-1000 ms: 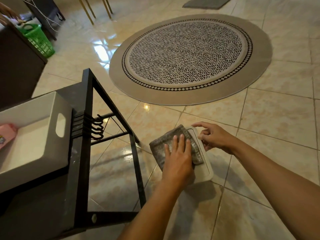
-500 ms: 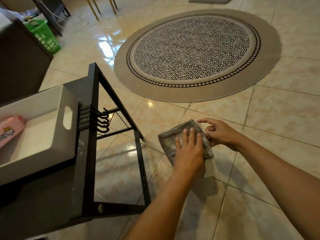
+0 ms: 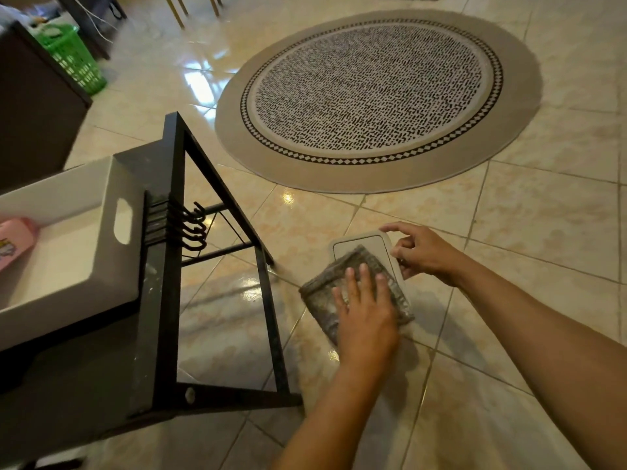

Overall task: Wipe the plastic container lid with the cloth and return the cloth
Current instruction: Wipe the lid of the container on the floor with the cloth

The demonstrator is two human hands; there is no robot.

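Note:
A white plastic container lid point(image 3: 369, 244) is held above the tiled floor in the lower middle of the head view. My right hand point(image 3: 419, 252) pinches its right edge. A folded grey cloth point(image 3: 322, 298) covers the lid's near half. My left hand point(image 3: 366, 312) lies flat on the cloth and presses it onto the lid. Only the lid's far end and right rim show.
A black metal rack point(image 3: 169, 266) with hooks stands to the left. On it sits a white tray point(image 3: 84, 262) holding a pink bottle point(image 3: 13, 240). A round patterned rug point(image 3: 376, 96) lies farther out. A green basket point(image 3: 73, 59) is at far left.
My left hand has slid the cloth back toward me along the lid, so the lid's far end is uncovered again. My right hand keeps its hold on the lid's edge.

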